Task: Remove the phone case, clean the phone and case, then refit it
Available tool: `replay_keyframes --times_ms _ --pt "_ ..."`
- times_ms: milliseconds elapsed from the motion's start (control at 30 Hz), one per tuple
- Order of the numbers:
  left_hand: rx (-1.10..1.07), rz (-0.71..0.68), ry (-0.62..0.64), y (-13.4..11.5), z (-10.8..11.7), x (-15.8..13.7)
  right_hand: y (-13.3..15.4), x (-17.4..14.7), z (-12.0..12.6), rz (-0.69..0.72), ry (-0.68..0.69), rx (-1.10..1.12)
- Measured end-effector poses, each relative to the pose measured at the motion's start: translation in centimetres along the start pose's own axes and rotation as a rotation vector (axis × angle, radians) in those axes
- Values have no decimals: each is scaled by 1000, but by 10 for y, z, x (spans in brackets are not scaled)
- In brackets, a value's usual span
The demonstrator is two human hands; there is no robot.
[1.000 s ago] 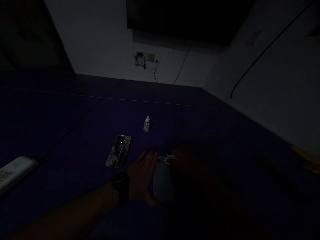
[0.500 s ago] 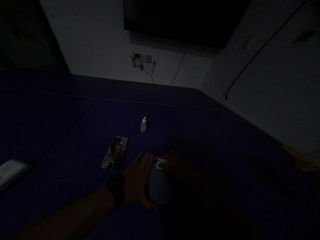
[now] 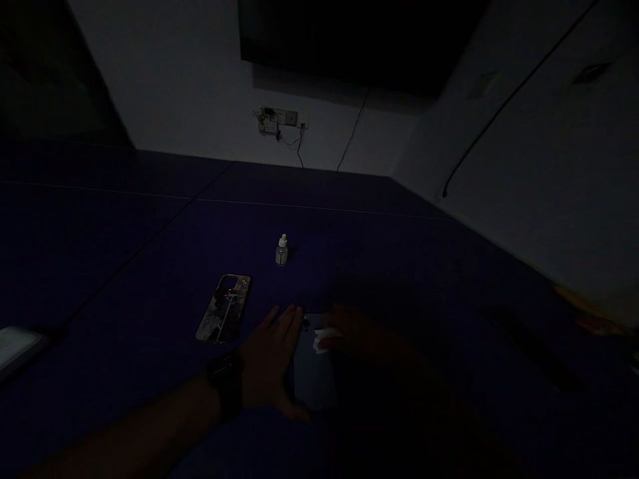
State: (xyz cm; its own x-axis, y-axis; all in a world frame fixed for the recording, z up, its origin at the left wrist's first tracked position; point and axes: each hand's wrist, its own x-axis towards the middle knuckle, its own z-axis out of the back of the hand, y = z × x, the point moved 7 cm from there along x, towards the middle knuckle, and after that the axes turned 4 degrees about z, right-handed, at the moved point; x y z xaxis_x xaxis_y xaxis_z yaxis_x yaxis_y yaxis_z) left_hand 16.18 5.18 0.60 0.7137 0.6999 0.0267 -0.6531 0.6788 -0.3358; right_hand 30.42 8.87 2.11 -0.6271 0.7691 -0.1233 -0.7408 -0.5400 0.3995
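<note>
In dim light, a bluish-grey smartphone (image 3: pixel 314 382) lies back up on the dark blue surface, its camera lenses showing at the top left. My left hand (image 3: pixel 269 362), with a dark watch on the wrist, rests along the phone's left side. Its fingers are stretched out and the thumb reaches toward the lower edge. Pinched in my right hand (image 3: pixel 352 329) is a crumpled white tissue (image 3: pixel 323 339), pressed on the upper right of the phone's back. Deep shadow hides most of the right hand and forearm. A patterned phone case (image 3: pixel 224 309) lies left of my left hand.
Beyond the phone stands a small dropper bottle (image 3: pixel 281 253). A white object (image 3: pixel 18 347) sits at the left edge, and a long dark object (image 3: pixel 534 349) lies to the right. Wall sockets (image 3: pixel 284 120) with cables are at the back, below a dark screen (image 3: pixel 339 40).
The tissue has slid down from beside the camera lenses, which now show more clearly. My left hand keeps its place along the phone. The whole view has shifted slightly.
</note>
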Motion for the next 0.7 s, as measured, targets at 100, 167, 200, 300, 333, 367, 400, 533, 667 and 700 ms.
replay_keyframes --times_ms 100,167,200,300,333,367,400,533,667,700 --pt "-3 2 -15 0 0 -1 -9 -1 4 -98 -79 -18" --pt "1 7 -8 1 -1 -1 -11 1 4 -124 -119 -42" --pt "4 5 -6 1 -1 -1 -9 2 3 -114 -115 -40" --pt "8 -8 -20 2 -3 -1 -3 2 -1 -56 -42 18" --pt "11 -13 -22 2 -4 -1 -2 0 1 -61 -34 29" --pt "14 -16 -20 3 -5 -1 -3 -1 4 -78 -44 27" --pt "16 -16 -20 3 -6 -1 -4 -3 8 -98 -71 15" --pt "8 -3 -35 4 -5 -2 -3 -5 19 -92 -209 40" --pt "-11 6 7 4 -5 -4 -5 -8 14 -116 -286 228" --pt "-17 2 6 4 -4 -5 -6 -9 11 -135 -282 257"
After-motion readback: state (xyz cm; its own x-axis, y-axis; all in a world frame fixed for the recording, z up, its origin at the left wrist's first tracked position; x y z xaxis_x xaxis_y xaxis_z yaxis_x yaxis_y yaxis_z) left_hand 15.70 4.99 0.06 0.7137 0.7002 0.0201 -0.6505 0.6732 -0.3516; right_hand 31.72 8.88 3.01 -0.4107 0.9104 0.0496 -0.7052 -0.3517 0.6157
